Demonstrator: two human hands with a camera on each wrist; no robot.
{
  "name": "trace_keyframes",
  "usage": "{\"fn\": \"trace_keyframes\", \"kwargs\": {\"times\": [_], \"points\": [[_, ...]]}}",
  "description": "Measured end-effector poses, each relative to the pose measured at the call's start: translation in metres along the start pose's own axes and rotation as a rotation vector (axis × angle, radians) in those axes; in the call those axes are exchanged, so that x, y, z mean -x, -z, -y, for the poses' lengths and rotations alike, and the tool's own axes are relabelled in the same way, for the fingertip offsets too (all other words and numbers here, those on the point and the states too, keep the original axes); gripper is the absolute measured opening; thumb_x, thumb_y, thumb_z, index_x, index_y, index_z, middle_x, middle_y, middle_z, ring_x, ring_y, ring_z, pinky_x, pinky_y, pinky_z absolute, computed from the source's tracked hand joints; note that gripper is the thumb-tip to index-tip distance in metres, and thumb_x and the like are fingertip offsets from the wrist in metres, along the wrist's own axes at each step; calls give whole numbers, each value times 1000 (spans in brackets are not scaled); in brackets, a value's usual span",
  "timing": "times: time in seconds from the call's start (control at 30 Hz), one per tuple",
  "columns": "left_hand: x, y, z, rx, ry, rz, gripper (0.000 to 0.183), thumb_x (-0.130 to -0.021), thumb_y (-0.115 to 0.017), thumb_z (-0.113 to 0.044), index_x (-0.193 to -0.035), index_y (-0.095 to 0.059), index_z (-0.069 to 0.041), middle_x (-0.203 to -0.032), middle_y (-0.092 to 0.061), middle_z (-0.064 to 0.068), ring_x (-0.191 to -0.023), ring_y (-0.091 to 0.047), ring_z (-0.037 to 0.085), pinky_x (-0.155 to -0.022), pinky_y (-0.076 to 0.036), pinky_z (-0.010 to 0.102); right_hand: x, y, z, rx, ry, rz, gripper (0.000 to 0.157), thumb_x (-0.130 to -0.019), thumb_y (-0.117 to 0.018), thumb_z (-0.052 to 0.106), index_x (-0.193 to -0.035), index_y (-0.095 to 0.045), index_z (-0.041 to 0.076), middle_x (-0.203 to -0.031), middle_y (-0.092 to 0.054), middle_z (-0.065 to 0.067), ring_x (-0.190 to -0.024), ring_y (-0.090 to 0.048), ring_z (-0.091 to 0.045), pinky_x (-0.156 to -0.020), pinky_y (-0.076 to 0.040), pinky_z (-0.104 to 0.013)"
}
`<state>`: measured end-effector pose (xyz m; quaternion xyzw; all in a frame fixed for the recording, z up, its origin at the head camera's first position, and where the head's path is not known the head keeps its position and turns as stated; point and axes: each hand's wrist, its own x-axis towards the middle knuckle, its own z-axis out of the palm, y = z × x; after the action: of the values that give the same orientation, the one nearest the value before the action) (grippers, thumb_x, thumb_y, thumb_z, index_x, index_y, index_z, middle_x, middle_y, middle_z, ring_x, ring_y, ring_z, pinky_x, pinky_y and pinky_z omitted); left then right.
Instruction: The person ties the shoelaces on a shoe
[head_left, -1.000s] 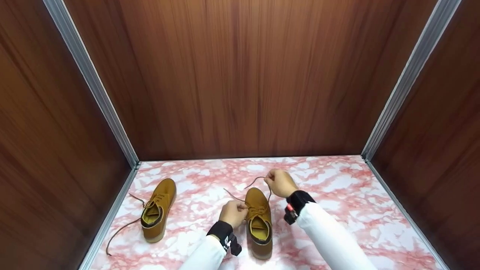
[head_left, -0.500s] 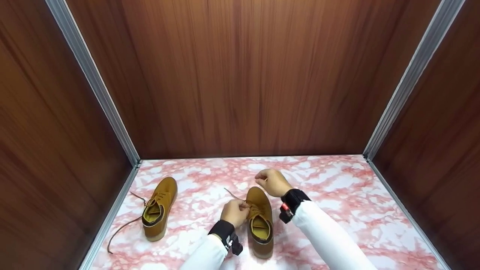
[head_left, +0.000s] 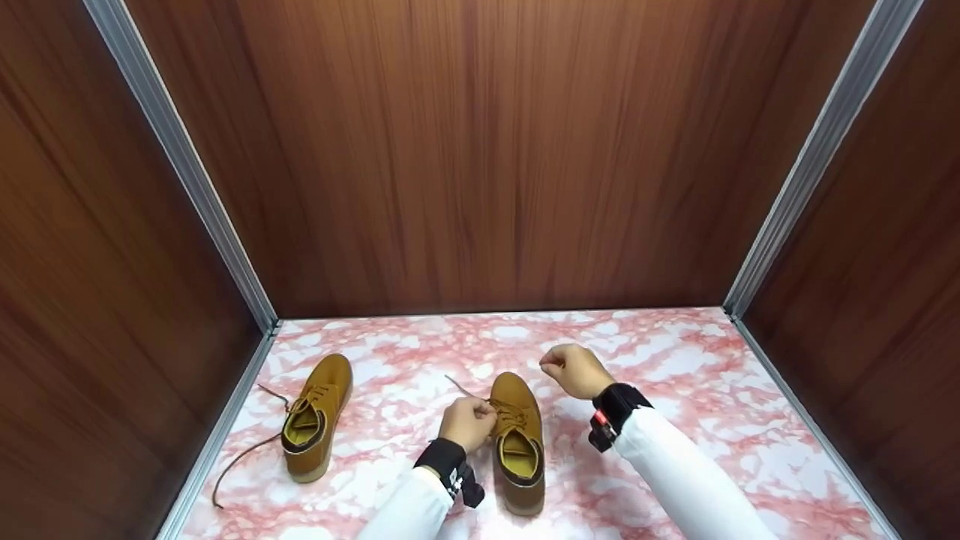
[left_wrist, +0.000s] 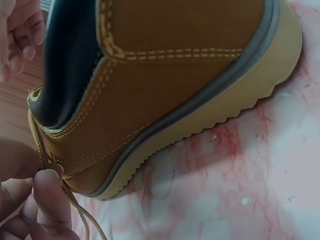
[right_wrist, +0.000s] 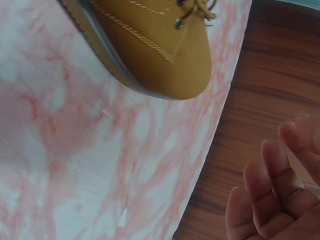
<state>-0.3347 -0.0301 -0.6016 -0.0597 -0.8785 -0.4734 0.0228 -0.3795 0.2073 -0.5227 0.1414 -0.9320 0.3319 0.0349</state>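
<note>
Beside one tan shoe (head_left: pixel 517 442) on marbled surface (head_left: pixel 675 442), left hand (head_left: pixel 466 426) pinches its lace (left_wrist: pixel 38 142); right hand (head_left: pixel 577 371) hovers nearby, loosely curled, empty.

Pink-white marbled surface (head_left: pixel 409 420), left tan shoe (head_left: pixel 322 411), trailing lace (head_left: pixel 251 449), middle tan shoe (head_left: pixel 517 442)

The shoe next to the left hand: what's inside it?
Yellow lining shows in the opening of that shoe. The toe end inside is hidden under its top and laces, so I can't tell what's there.
</note>
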Motion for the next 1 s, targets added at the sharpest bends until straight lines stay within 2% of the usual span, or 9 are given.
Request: {"fn": "trace_keyframes", "kwargs": {"times": [0.13, 0.27, 0.4, 0.53, 0.67, 0.83, 1.0], "points": [[-1, 1, 0, -28, -22, -37, 8, -86, -73, -9, -84, -80, -11, -79, -77, 2, -67, -66, 8, -69, -57, 29, 6, -6, -3, -16, 60, 32, 8, -97, -71, 11, -93, -78, 9, -87, -77, -4, -80, -64, -11, -78, -54, -32], [-1, 2, 0, -33, -11, -46, 11, -86, -71, -9, -87, -82, -10, -85, -79, 3, -77, -67, 12, -74, -56, 32, 11, -14, -3, -29, 115, 66, 7, -96, -70, 8, -94, -77, 7, -89, -77, -6, -81, -65, -10, -78, -55, -30], [-2, 3, 0, 30, 32, -24, 16, -86, -68, -8, -92, -82, -8, -89, -79, 5, -71, -73, 21, -66, -58, 28, 15, -22, -2, -28, 139, 97, 8, -97, -70, 8, -94, -77, 7, -89, -77, -7, -80, -63, -8, -77, -54, -27], [-3, 2, 3, 114, 77, 3, 18, -88, -66, -9, -95, -82, -7, -85, -77, 5, -65, -77, 28, -53, -57, 23, 19, -27, 0, -48, 148, 128, 9, -97, -69, 7, -96, -77, 2, -90, -77, -9, -77, -61, -6, -73, -53, -24], [-4, 3, 7, 146, 81, 15, 16, -89, -67, -11, -94, -81, -5, -83, -78, 8, -66, -77, 31, -52, -55, 21, 22, -31, 4, -58, 156, 145, 9, -96, -70, 6, -97, -76, 1, -90, -77, -9, -78, -62, -6, -73, -53, -23], [-6, 2, 11, 168, 86, 22, 14, -88, -69, -12, -90, -80, -3, -76, -76, 6, -65, -76, 30, -52, -55, 21, 23, -34, 8, -41, 149, 150, 8, -96, -71, 9, -96, -78, 4, -89, -77, -3, -80, -63, -6, -75, -53, -24], [-7, 5, 12, 185, 96, 36, 12, -88, -70, -12, -86, -78, -3, -65, -68, -2, -56, -69, 15, -52, -54, 21, 25, -38, 10, -27, 173, 168, 8, -96, -72, 10, -98, -79, 6, -89, -77, -1, -82, -64, -7, -76, -53, -26]]}}
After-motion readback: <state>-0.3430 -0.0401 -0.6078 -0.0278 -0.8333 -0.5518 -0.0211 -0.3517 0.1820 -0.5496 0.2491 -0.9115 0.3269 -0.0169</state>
